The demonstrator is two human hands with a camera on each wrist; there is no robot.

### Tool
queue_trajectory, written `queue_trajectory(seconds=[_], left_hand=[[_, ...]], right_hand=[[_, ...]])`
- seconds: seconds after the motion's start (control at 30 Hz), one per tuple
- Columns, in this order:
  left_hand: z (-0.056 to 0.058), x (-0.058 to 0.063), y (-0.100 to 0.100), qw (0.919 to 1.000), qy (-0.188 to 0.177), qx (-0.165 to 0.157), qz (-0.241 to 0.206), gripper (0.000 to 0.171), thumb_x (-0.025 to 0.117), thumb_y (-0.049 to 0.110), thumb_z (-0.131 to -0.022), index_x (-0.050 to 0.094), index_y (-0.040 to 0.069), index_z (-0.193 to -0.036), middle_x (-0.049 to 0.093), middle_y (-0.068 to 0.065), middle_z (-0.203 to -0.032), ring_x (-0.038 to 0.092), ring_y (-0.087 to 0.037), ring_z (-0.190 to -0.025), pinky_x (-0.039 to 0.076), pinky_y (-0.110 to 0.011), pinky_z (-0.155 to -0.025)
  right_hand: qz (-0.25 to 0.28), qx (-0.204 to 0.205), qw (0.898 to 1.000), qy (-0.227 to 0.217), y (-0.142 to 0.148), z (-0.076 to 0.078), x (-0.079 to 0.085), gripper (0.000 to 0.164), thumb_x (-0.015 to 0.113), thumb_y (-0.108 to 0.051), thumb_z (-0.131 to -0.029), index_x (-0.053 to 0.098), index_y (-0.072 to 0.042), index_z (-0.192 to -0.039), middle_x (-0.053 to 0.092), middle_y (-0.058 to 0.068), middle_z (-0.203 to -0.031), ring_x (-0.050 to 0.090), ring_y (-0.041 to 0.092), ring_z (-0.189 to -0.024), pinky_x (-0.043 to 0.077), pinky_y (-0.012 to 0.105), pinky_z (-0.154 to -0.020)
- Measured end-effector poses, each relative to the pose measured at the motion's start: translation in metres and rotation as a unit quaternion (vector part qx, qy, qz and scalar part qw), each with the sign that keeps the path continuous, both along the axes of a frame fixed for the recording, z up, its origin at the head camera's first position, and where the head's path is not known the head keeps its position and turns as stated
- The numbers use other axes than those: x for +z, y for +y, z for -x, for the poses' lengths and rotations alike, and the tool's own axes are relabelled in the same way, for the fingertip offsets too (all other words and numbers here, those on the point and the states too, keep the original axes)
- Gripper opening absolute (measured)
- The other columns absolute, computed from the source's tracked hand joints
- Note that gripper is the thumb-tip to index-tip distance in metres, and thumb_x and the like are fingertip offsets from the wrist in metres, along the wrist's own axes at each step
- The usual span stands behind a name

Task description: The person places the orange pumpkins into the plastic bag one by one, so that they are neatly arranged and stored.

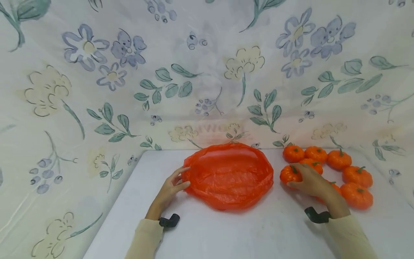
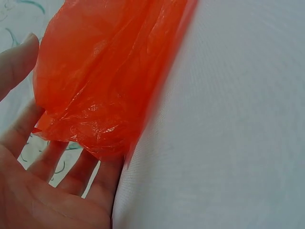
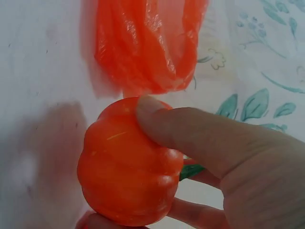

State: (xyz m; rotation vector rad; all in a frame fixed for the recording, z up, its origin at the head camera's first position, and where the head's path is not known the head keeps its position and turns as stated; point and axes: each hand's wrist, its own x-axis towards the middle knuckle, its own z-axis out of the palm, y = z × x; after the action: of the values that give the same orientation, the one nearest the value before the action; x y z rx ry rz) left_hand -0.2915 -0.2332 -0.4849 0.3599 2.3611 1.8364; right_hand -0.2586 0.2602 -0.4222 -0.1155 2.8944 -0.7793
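Note:
A red plastic bag (image 1: 226,201) stands with its mouth spread wide on the table. At its left side is my left hand (image 1: 169,189), fingers extended. In the left wrist view its fingertips touch the bag's crumpled side (image 2: 100,119), partly hidden behind the plastic, while the thumb (image 2: 19,64) is apart from it. My right hand (image 1: 310,181) grips a small orange pumpkin (image 3: 128,167) with a green stem, just to the right of the bag. The right thumb (image 3: 162,119) lies over the pumpkin's side and the other fingers are partly hidden behind it.
Several more small pumpkins (image 1: 357,196) sit in a loose cluster at the right, some partly hidden by the right hand. Behind the white table (image 1: 239,237) hangs a floral-patterned sheet (image 1: 207,79), which also covers the left side.

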Motion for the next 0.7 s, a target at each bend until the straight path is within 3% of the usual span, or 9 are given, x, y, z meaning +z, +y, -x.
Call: queue_trajectory(seconds=[0.13,0.3,0.5,0.7], left_hand=[[-0.001,0.000,0.000,1.0000,0.000,0.006,-0.003,0.059,0.067,0.026,-0.093,0.047,0.020,-0.147,0.026,-0.006,-0.165,0.031,-0.037,-0.148,0.029,-0.059,-0.119],[0.001,0.001,0.001,0.9999,0.004,0.009,-0.008,0.057,0.067,0.025,-0.094,0.047,0.021,-0.147,0.029,-0.005,-0.163,0.035,-0.037,-0.147,0.038,-0.054,-0.115],[0.001,0.003,0.004,0.9998,-0.002,0.004,-0.018,0.060,0.068,0.020,-0.094,0.043,0.021,-0.149,0.036,-0.008,-0.159,0.042,-0.036,-0.141,0.052,-0.037,-0.105],[0.000,0.002,0.002,0.9995,-0.009,0.019,-0.023,0.060,0.069,0.019,-0.093,0.045,0.021,-0.148,0.038,-0.006,-0.158,0.043,-0.034,-0.141,0.055,-0.029,-0.100]], right_hand=[[0.011,-0.002,1.000,0.007,-0.004,-0.001,0.001,0.087,0.079,-0.043,-0.083,0.040,0.000,-0.148,0.043,0.029,-0.144,0.041,0.050,-0.130,0.043,0.070,-0.100],[0.026,0.019,0.998,0.049,-0.007,-0.002,0.003,0.086,0.078,-0.042,-0.085,0.039,-0.002,-0.150,0.040,0.027,-0.149,0.038,0.050,-0.135,0.041,0.071,-0.102],[0.024,0.031,0.995,0.089,-0.016,-0.003,0.007,0.082,0.078,-0.035,-0.086,0.038,-0.001,-0.150,0.037,0.027,-0.152,0.036,0.050,-0.137,0.044,0.069,-0.100],[0.040,0.034,0.990,0.130,-0.023,-0.004,0.009,0.077,0.079,-0.024,-0.086,0.038,-0.001,-0.148,0.038,0.027,-0.151,0.037,0.050,-0.136,0.044,0.068,-0.101]])
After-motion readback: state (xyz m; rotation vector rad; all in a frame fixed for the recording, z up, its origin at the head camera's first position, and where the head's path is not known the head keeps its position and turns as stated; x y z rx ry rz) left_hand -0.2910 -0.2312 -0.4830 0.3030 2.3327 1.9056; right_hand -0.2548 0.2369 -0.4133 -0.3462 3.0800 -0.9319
